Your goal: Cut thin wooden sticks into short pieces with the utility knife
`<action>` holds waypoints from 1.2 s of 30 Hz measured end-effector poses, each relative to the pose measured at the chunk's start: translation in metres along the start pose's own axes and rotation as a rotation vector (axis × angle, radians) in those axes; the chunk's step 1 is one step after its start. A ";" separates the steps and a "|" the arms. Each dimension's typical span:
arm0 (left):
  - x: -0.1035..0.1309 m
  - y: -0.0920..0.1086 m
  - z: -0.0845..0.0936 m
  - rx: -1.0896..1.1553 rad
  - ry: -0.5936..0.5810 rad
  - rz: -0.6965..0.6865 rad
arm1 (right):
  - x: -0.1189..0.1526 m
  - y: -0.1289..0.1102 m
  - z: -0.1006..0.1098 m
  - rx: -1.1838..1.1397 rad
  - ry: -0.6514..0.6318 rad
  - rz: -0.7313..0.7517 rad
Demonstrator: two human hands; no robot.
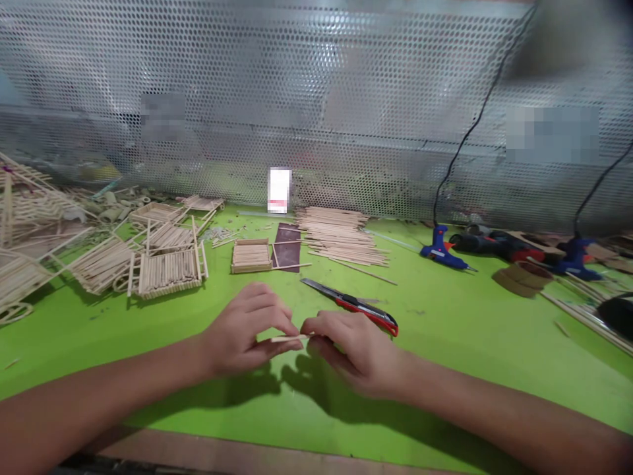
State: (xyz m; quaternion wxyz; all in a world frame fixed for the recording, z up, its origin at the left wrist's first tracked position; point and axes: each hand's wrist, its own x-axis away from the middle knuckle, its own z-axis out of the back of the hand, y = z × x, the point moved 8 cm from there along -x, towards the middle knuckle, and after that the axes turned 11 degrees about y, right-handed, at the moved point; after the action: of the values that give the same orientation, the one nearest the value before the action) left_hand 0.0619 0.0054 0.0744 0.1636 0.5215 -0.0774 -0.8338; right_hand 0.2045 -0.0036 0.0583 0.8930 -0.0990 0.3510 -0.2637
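My left hand (254,326) pinches a short pale wooden stick (285,339) between thumb and fingers, a little above the green tabletop. Close against it, my right hand (349,346) grips the stick's other end, its fingertips partly hiding it. Just beyond my right hand lies a red and black utility knife (368,310), its blade out and pointing left. Farther back, a small frame made of sticks (251,256) rests beside a dark brown strip (287,247). Behind the knife is a pile of loose thin sticks (341,234).
Several stick-built pieces (168,274) crowd the left side of the green table (445,349). At right stand a blue glue gun (442,249) with a black cord and another blue glue gun (577,258). A brown ring-shaped object (523,279) sits between them. A perforated metal screen (346,119) closes off the back.
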 end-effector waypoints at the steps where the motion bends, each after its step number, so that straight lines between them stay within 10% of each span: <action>1: 0.001 -0.004 -0.001 -0.032 -0.020 -0.005 | 0.001 0.002 -0.001 0.042 -0.022 0.009; 14: 0.030 -0.032 -0.033 -0.196 -0.496 0.072 | 0.014 0.038 -0.022 0.518 -0.478 -0.230; 36: 0.024 -0.054 -0.036 -0.085 -0.564 0.328 | 0.012 0.037 -0.028 0.572 -0.611 -0.144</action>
State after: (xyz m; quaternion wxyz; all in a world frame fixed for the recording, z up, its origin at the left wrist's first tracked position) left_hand 0.0739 0.0488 0.0218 0.2894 0.2433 -0.1675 -0.9105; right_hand 0.2077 0.0216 0.0172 0.9267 0.0550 -0.0249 -0.3710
